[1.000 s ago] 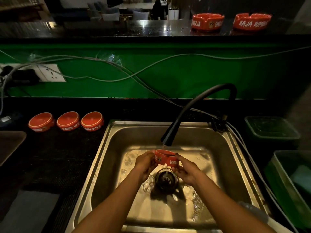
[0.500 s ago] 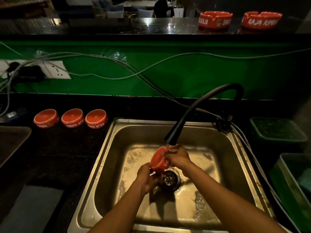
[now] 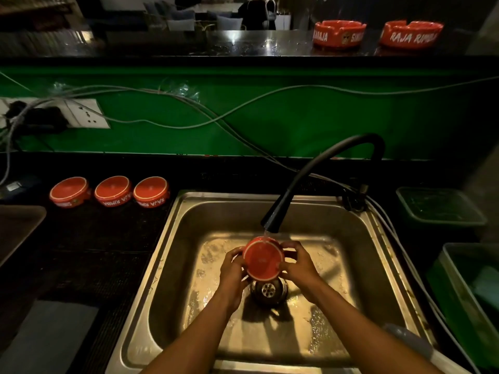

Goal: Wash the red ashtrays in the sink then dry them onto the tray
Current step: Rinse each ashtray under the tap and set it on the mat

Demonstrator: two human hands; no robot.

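Both hands are on one red ashtray (image 3: 264,258) over the sink (image 3: 189,238), right above the drain (image 3: 268,289) and just under the faucet (image 3: 272,221) nozzle. Left hand (image 3: 234,268) and right hand (image 3: 298,264) each curl around opposite sides of the rim, so it's gripped from both sides, flat base tilted up toward the camera, water hitting its top edge. Three more ashtrays (image 3: 113,191) sit upside down in a row on the counter (image 3: 81,252) left of the sink; two others (image 3: 378,33) stand upright on the raised ledge behind it. The dark tray (image 3: 19,228) is further left of the sink, only a corner in view. Handling guess: looks like glazed ceramic or glass, so stiff, moderately heavy for its size, brittle, and slick when wet. A drop onto the steel basin could chip it. Best hold is what's here: fingers wrapped over the rim on opposite sides, thumbs against the wall, not a pinch on the smooth base. Cigarette notches in the rim should give some purchase. Likely mid-rinse; several are yet to be dried onto the tray.
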